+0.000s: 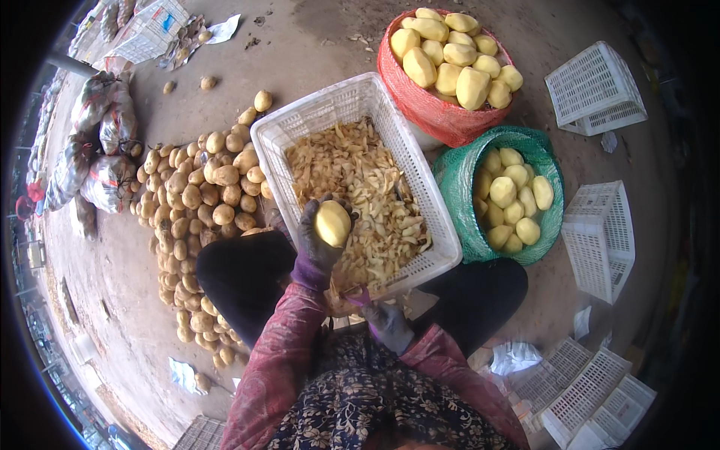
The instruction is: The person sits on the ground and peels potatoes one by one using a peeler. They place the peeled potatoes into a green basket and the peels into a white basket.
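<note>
My gloved left hand (318, 242) holds a peeled potato (332, 223) over a white plastic crate (360, 90). Potato peelings (371, 197) cover the bottom of that crate. In my gloved right hand (390, 326), near the crate's close edge, is a pink-handled peeler (358, 296); its blade is hard to make out. Unpeeled potatoes (191, 197) are heaped on the ground left of the crate. Peeled potatoes (448, 79) fill a red mesh sack (433, 118) beyond the crate's right corner. More lie inside a green mesh sack (455, 197), which touches the crate's right side.
White plastic crates (599, 242) stand or lie on the ground at the right, with more crates (585, 394) at the lower right. Filled bags (109, 180) are piled at the left, beyond the loose potatoes. Another white crate (149, 31) is at the upper left, beside scattered paper.
</note>
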A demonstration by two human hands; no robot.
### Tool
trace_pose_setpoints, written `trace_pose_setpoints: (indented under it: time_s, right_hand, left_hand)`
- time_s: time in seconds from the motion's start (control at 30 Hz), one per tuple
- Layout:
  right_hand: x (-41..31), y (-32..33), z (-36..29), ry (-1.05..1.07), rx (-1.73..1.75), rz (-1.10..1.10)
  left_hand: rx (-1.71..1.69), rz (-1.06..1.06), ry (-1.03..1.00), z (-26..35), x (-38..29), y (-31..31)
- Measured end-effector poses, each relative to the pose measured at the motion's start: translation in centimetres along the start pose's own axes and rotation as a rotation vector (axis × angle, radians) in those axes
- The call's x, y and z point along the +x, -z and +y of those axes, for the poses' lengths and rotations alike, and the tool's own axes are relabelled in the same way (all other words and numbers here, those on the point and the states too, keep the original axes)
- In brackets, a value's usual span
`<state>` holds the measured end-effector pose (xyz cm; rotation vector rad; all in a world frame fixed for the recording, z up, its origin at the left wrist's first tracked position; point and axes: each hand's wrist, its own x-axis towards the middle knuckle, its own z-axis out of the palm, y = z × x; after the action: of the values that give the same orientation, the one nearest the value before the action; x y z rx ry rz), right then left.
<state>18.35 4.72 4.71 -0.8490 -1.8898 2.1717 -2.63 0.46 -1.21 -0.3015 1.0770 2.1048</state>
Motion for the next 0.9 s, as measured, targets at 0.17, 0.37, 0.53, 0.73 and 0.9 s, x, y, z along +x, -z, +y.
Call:
trace_pose_setpoints:
  time_s: [0.17, 0.37, 0.53, 0.73, 0.9]
  right_hand:
    - [1.9, 1.9, 0.4, -0.29, 0.374, 0.065]
    - [1.6, 0.2, 1.0, -0.217, 0.1, 0.024]
    - [0.7, 0.7, 0.8, -0.076, 0.192, 0.038]
    - [2.7, 1.1, 0.4, -0.209, 0.11, 0.09]
    - [1.2, -0.4, 1.3, 0.165, -0.055, 0.093]
  left_hand:
    - [-0.299, -0.079, 0.321, -0.2, -0.9, 2.0]
    - [0.574, -0.053, -0.273, -4.0, 0.8, 4.1]
    - [0.667, -0.145, -0.595, -2.6, 0.2, 3.0]
    - [0.449, -0.087, -0.169, -1.1, -1.7, -0.4]
    - [1.248, -0.005, -0.753, -0.7, -1.1, 0.0]
